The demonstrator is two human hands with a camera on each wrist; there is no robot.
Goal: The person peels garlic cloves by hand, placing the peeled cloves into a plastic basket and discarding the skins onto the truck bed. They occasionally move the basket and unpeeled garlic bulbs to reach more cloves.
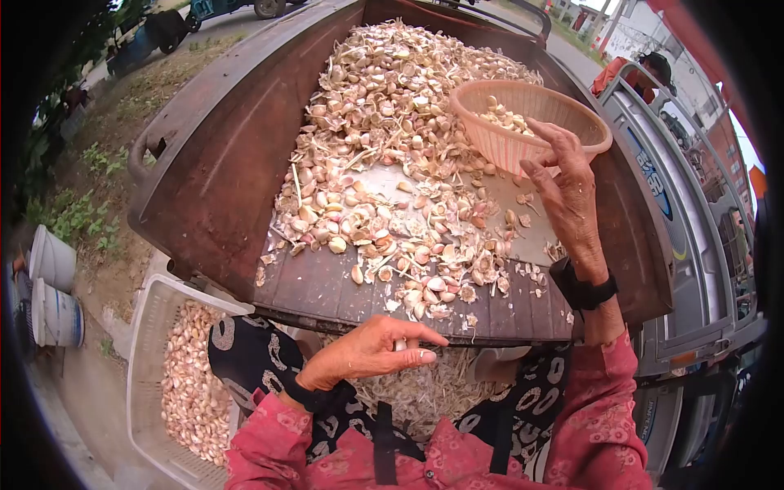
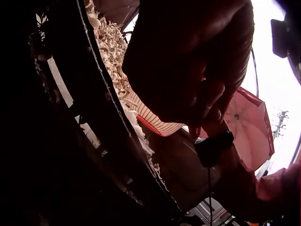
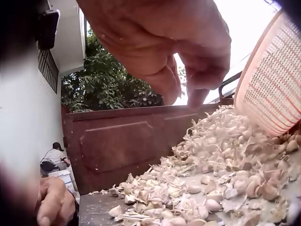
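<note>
My right hand is raised at the near rim of a pink mesh basket, which holds some pale garlic cloves. Its fingers are loosely bent, with a gap between thumb and forefinger and nothing seen in them. Low over the front edge of the cart bed, my left hand has forefinger and thumb pointing right. A small whitish garlic clove shows between them; the other fingers are curled underneath. Loose garlic cloves and dry skins are heaped beside the basket, as the right wrist view also shows.
Rusty metal walls flank the cart bed. A white crate full of cloves stands at lower left, with white buckets beyond. Skins and stalks lie between the knees. A grey vehicle stands at right, a person behind it.
</note>
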